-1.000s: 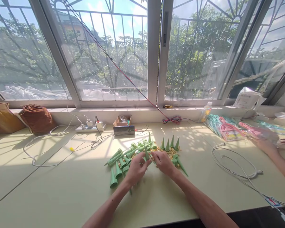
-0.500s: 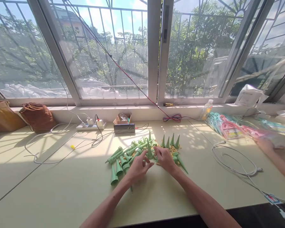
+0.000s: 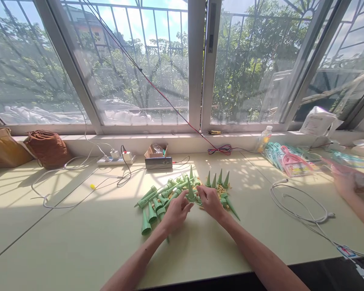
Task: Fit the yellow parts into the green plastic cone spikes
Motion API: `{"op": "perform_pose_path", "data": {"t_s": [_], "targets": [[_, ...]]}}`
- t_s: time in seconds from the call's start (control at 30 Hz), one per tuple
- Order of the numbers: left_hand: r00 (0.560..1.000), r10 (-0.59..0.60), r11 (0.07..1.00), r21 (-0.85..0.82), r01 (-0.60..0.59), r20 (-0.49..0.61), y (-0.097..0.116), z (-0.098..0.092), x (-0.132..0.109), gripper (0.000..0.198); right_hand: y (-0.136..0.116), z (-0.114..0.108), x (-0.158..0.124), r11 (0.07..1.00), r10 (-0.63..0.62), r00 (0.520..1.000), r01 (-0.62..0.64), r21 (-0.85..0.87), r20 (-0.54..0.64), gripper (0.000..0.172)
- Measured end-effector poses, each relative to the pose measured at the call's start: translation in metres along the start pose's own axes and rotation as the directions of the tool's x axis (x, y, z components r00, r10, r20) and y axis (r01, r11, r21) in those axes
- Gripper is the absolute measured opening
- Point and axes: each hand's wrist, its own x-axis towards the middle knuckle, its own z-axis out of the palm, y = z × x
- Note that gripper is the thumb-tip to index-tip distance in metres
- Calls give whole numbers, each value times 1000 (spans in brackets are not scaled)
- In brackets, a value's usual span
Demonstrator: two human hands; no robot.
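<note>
My left hand [image 3: 178, 210] is closed at the base of an upright green plastic spike [image 3: 190, 190], its thumb and fingers curled at the near side. Just right of that spike, my right hand [image 3: 210, 201] is pinched, and whatever sits between its fingertips is too small to make out. Green cone-shaped spikes [image 3: 145, 223] lie heaped to the left of my hands. Behind my right hand, several more spikes [image 3: 220, 178] stand point up beside a scatter of small yellowish pieces [image 3: 221, 190].
At the back stand a small open cardboard box [image 3: 155, 151], a dark phone-like slab [image 3: 158, 163] and a power strip [image 3: 117, 160]. A coiled grey cable [image 3: 300, 202] lies to the right. Beyond it a co-worker's hand [image 3: 346, 182] handles pink items near bagged goods [image 3: 294, 161].
My left fingers have curled in more at the spike, while my right hand stays in place. At the right, the co-worker's hand has shifted with a pink item.
</note>
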Motion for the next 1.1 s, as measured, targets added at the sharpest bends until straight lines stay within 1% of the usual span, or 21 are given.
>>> {"op": "perform_pose_path", "data": {"t_s": [0.17,0.47,0.63,0.77,0.93,1.03,1.1], "targets": [[999,-24,999,-42,23,-34,-2,0,1,30,-1,0,0,1000,8,1000,-7,28,-13,45],[999,-35,999,-14,35,-38,-3,1,2,27,-6,-2,0,997,2,1000,-1,83,-1,44],[998,-49,998,-48,47,-26,-2,0,1,28,-6,-3,0,997,9,1000,-8,81,-19,44],[998,-57,993,-108,56,-13,2,-2,2,29,-6,-3,0,997,11,1000,-9,77,-25,43],[996,-87,972,-221,78,-35,10,-2,2,29,-9,-4,0,995,-1,1000,2,101,-9,43],[993,-118,954,-277,110,-12,12,-3,2,31,-9,-3,0,993,-15,1000,15,120,1,41],[993,-118,943,-313,112,-3,10,-3,2,31,-8,-3,0,992,-20,1000,19,124,4,40]]}}
